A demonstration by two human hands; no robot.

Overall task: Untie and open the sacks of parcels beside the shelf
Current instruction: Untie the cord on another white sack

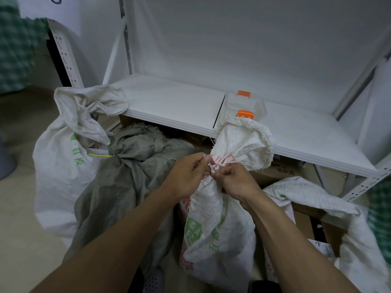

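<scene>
Your left hand [188,174] and right hand [237,180] meet at the gathered neck of the printed white sack [213,225], which stands right in front of you against the front edge of the shelf [173,102]. The fingers [203,160] of your left hand are curled and pinch the white tie [214,166] wound round that neck. The fingers [222,173] of your right hand are bent in against the same knot from the other side and pinch it too. The two hands nearly touch. The neck is bunched tight under the tie, and the frayed mouth fans out above it.

Just to the left, touching this sack, slumps a grey sack [131,178], its top knotted. Beyond it, further left, stands a plain white sack [61,157] with green print, and a yellow tie [99,155] shows between the two. On your right lies an open sack [317,199], its cloth spread over cardboard boxes [281,172] under the shelf.

On the shelf board, just behind the frayed mouth, sits a clear container [245,104] with orange latches.
</scene>
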